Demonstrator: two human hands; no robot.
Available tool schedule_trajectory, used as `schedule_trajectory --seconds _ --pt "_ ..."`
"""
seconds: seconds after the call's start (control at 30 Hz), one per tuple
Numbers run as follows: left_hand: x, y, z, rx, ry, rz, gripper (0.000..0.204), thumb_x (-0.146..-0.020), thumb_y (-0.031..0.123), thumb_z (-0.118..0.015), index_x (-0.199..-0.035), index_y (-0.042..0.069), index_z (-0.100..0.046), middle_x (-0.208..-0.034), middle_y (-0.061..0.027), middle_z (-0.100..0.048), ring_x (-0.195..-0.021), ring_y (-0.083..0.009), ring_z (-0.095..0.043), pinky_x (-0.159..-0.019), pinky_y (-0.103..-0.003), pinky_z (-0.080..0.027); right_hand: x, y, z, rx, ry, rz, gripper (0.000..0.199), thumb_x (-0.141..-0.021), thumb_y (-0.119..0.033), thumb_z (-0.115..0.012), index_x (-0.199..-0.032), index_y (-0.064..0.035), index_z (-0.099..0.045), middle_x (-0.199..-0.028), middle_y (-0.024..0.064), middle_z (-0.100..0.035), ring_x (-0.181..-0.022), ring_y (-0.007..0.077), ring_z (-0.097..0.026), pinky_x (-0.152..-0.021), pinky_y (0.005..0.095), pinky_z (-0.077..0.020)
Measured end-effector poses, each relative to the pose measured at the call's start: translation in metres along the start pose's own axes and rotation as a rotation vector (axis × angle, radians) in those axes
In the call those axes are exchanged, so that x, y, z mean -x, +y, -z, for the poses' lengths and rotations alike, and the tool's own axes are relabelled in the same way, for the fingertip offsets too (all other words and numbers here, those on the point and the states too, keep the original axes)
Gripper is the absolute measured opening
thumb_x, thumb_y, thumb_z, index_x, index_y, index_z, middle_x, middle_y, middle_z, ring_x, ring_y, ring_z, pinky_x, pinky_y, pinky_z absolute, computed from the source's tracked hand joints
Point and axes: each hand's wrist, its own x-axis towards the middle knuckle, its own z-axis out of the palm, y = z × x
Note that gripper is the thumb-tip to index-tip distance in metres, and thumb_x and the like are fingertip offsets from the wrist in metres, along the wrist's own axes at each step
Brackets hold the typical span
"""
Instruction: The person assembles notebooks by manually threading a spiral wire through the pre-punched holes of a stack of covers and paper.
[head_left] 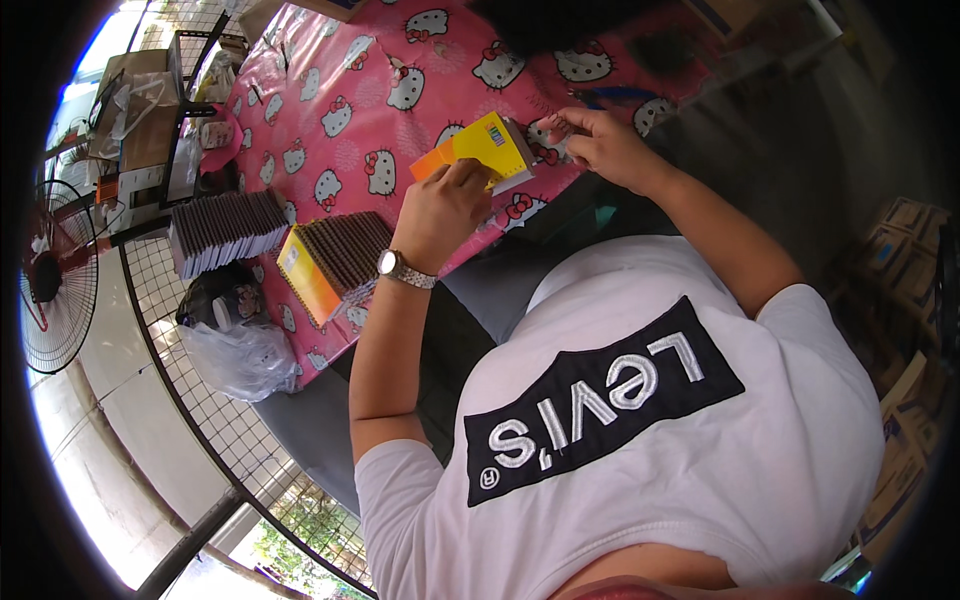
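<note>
At twelve o'clock of the view, a thick notebook with glossy yellow-and-orange cover [507, 140] lies at the near edge of the surface covered in pink cloth with white cat faces [330, 90]. The left hand [447, 208], at about seven o'clock of the notebook, holds its near side with bent fingers. The right hand [612, 150] is at three o'clock of it, just beside; its fingers are narrow, nearly together — whether they pinch something thin, I cannot tell.

Between nine and ten o'clock stand a row of notebooks with dark spiral bindings [348, 250] and, farther out, a second row of grey-edged notebooks [228, 225]. The nearer row looks to me already bound. On the notebook in hand I can see no spiral — so I judge its binding is unfinished. How many others are left, the view does not show.
</note>
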Motion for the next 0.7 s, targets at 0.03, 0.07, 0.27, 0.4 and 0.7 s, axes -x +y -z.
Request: schedule_trajectory --seconds 0.03,0.07,0.27,0.4,0.7 --pt "-0.002 -0.001 0.001 0.011 -0.006 0.005 0.018 -0.08 0.012 -0.07 -0.097 0.01 -0.069 -0.098 -0.0048 -0.069 -0.084 -0.0245 -0.069 -0.07 -0.035 -0.058 -0.001 -0.001 0.001 -0.005 -0.007 -0.006 0.033 -0.089 0.0 -0.051 -0.121 0.0002 -0.061 -0.096 0.0029 -0.061 -0.076 0.0084 -0.058 -0.065 0.023 -0.0472" --pt "-0.003 -0.002 0.002 0.022 -0.013 0.009 0.018 -0.08 0.011 -0.07 -0.097 0.009 -0.069 -0.098 -0.0051 -0.069 -0.084 -0.0247 -0.069 -0.07 -0.035 -0.058 -0.001 -0.002 0.0 -0.011 -0.014 -0.013 0.033 -0.089 0.0 -0.052 -0.121 0.0002 -0.061 -0.096 0.0028 -0.061 -0.076 0.0086 -0.058 -0.065 0.0232 -0.0473" --pt "-0.001 -0.013 0.002 0.095 0.039 -0.016 0.023 -0.079 0.009 -0.067 -0.102 0.01 -0.066 -0.098 -0.0057 -0.07 -0.084 -0.025 -0.069 -0.068 -0.035 -0.057 0.005 -0.002 -0.016 -0.002 0.018 -0.136 0.042 -0.083 -0.002 -0.054 -0.125 -0.0005 -0.06 -0.101 0.004 -0.062 -0.075 0.0075 -0.054 -0.066 0.0233 -0.0465" --pt "0.006 -0.018 -0.001 0.166 0.157 0.12 0.032 -0.079 0.003 -0.065 -0.109 0.012 -0.063 -0.106 -0.0089 -0.069 -0.084 -0.0283 -0.069 -0.067 -0.037 -0.057 0.022 0.01 -0.048 0.498 0.098 0.357 0.044 -0.079 -0.01 -0.065 -0.12 0.0052 -0.061 -0.112 0.0194 -0.061 -0.09 0.0309 -0.068 -0.084 0.0371 -0.0538" --pt "0.011 -0.017 -0.007 0.052 0.166 0.048 0.038 -0.077 -0.002 -0.063 -0.112 0.012 -0.062 -0.116 -0.0125 -0.064 -0.092 -0.032 -0.066 -0.077 -0.042 -0.055 0.016 0.008 -0.068 0.662 0.194 0.519 0.052 -0.08 -0.013 -0.063 -0.128 0.0024 -0.052 -0.116 0.0192 -0.06 -0.077 0.0285 -0.066 -0.07 0.0376 -0.0543"
